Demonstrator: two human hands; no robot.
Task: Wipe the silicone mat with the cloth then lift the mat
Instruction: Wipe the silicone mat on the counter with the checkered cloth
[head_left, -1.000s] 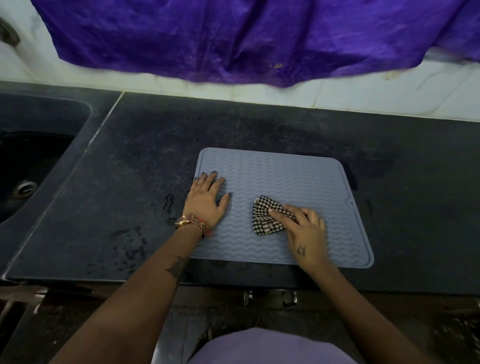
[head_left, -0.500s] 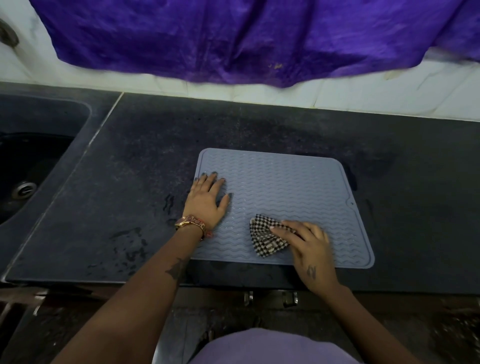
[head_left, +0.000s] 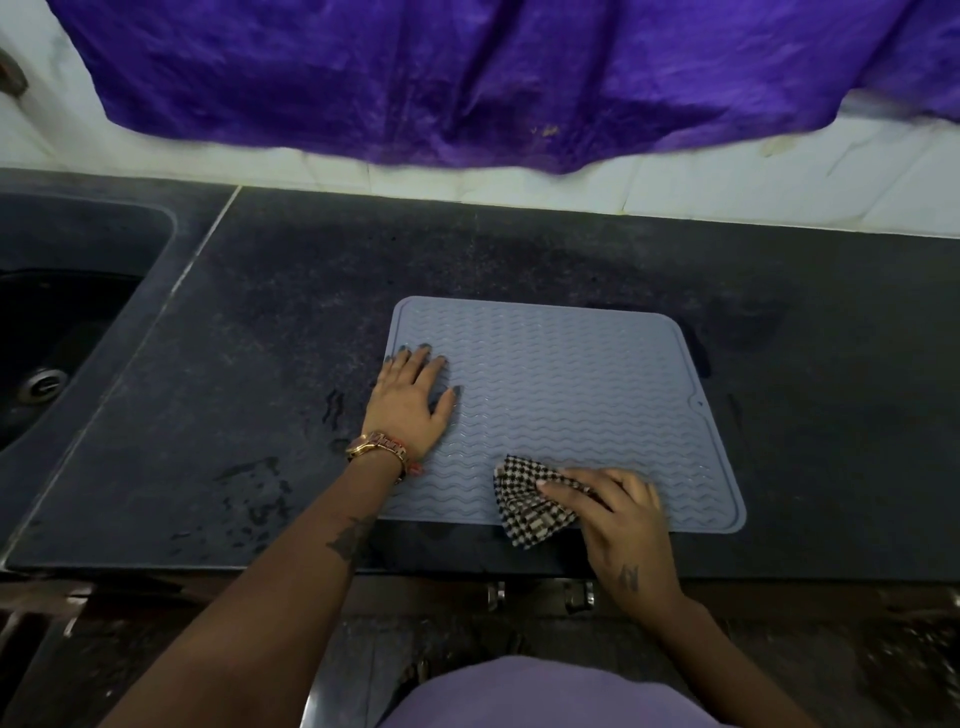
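A blue-grey silicone mat (head_left: 561, 395) with a wavy ribbed surface lies flat on the dark countertop (head_left: 260, 364). My left hand (head_left: 410, 400) rests flat on the mat's left edge, fingers spread, with a bracelet on the wrist. My right hand (head_left: 618, 514) holds a bunched black-and-white checked cloth (head_left: 524, 506) against the mat's front edge. The index finger lies over the cloth and the thumb is hidden beneath it. Part of the cloth hangs past the mat's front rim onto the counter.
A dark sink (head_left: 57, 332) with a drain is set into the counter at the left. A purple fabric (head_left: 493, 78) hangs over the tiled back wall. Wet marks (head_left: 260, 493) lie on the counter left of the mat. The counter's front edge runs just below the mat.
My right hand has dragged the cloth toward me, from the mat's middle to its front edge. The left hand has stayed in place on the mat.
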